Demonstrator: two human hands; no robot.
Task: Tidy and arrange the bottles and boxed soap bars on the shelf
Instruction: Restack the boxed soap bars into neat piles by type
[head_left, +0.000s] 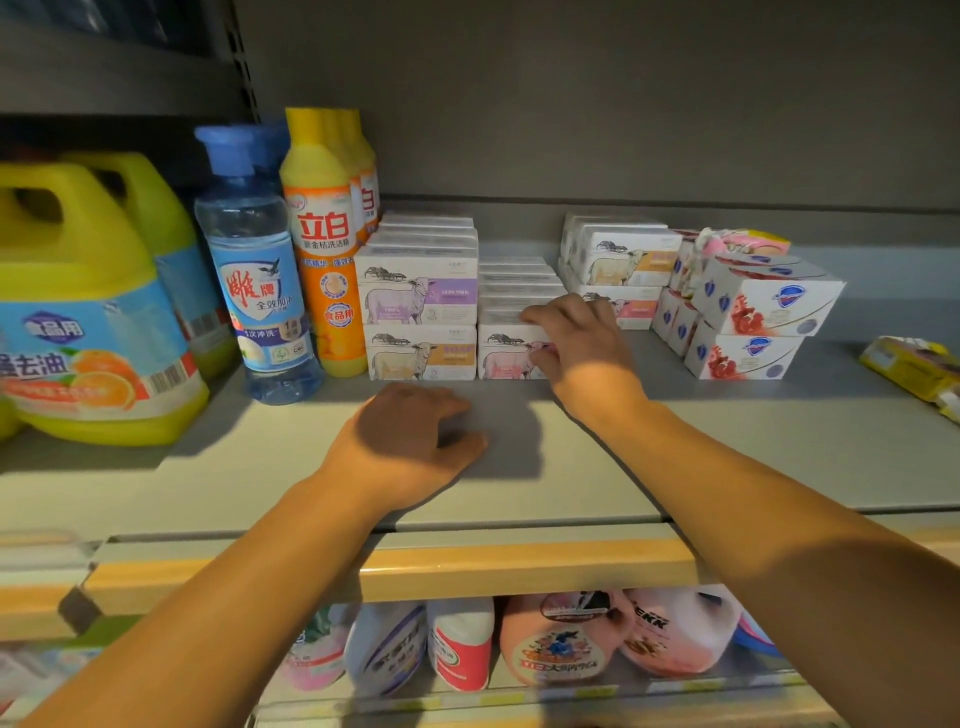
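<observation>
So the right hand (566, 332) is reaching into the shelf (727, 441) and gripping the front pink sheep soap box (506, 356), fingers curled over its top edge and thumb on its front. That box is sitting in the low row right beside the two-high stack of sheep boxes (421, 317). The left hand (415, 436) is resting on the bare shelf in front, fingers loosely curled, holding nothing. The clear blue bottle (260, 280) and orange bottle (324, 249) are standing upright left of the stack, touching. The red-and-white soap boxes (748, 317) are sitting skewed off to the right.
</observation>
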